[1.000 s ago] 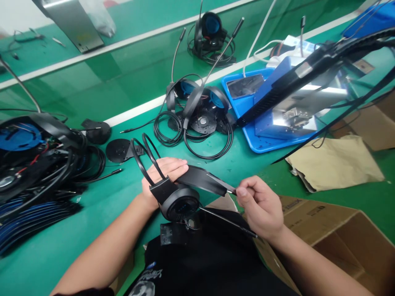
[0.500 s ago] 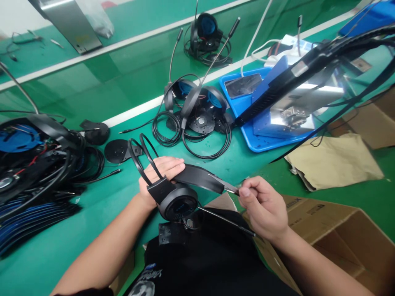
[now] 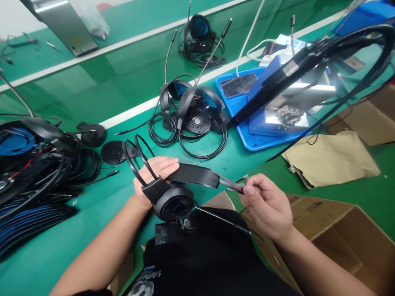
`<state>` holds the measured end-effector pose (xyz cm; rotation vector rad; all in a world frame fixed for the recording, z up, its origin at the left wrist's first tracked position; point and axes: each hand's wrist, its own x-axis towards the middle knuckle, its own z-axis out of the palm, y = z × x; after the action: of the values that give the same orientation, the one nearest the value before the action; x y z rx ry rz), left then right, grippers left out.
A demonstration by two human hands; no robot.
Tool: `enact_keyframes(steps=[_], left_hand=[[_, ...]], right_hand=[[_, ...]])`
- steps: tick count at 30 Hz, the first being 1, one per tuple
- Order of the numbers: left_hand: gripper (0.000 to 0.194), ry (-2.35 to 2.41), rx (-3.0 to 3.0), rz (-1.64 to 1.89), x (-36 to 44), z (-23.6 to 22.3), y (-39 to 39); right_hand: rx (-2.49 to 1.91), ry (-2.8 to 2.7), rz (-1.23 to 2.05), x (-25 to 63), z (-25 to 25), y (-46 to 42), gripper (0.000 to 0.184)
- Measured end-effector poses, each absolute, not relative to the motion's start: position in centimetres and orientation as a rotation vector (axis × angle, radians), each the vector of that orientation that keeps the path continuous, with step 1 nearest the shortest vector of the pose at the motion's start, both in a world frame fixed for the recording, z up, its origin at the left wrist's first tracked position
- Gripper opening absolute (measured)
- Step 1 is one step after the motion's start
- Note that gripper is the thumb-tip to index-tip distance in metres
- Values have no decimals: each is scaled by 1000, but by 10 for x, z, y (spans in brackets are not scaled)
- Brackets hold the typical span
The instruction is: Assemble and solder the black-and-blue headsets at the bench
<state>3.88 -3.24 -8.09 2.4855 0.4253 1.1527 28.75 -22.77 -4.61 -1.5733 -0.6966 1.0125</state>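
In front of my body is a black headset (image 3: 174, 202), its round earcup facing up and two thin wire arches standing at its left. My left hand (image 3: 158, 167) grips the black headband pad (image 3: 194, 175) at its left end, with the thumb hidden behind the headset. From the pad's right end a thin dark strip (image 3: 230, 183) stretches to my right hand (image 3: 268, 207), which pinches it between thumb and forefinger. The headset's microphone boom (image 3: 224, 220) points to the lower right. Below the earcup, a small round speaker part (image 3: 186, 223) hangs close to my black shirt.
Partly assembled headsets (image 3: 197, 117) with coiled cables lie beyond my hands; others (image 3: 27, 144) crowd the left above stacked blue-black pieces (image 3: 33, 224). A blue tray (image 3: 256, 144) holds a phone and a metal fixture. An open carton (image 3: 348, 234) stands at lower right.
The strip between the pad and my right hand is longer and looser; my right hand has moved slightly right. My left hand still grips the pad. The whole view has shifted a little.
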Motion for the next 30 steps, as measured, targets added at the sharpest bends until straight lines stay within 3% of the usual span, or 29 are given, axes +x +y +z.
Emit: enact_keyframes(steps=[14,24,30], left_hand=[[37,432,2908,830,49,-59,-37],[42,371,2965,692,47,-53,-29],[41,265,2953,764,50,-50,-28]], right_hand=[[-1829,-1236,1074,292,-28,-208,34],[-1667,-1369,1547,314,-18,-180,45],[-1755,-1419,1628,334,-9,-176,51]])
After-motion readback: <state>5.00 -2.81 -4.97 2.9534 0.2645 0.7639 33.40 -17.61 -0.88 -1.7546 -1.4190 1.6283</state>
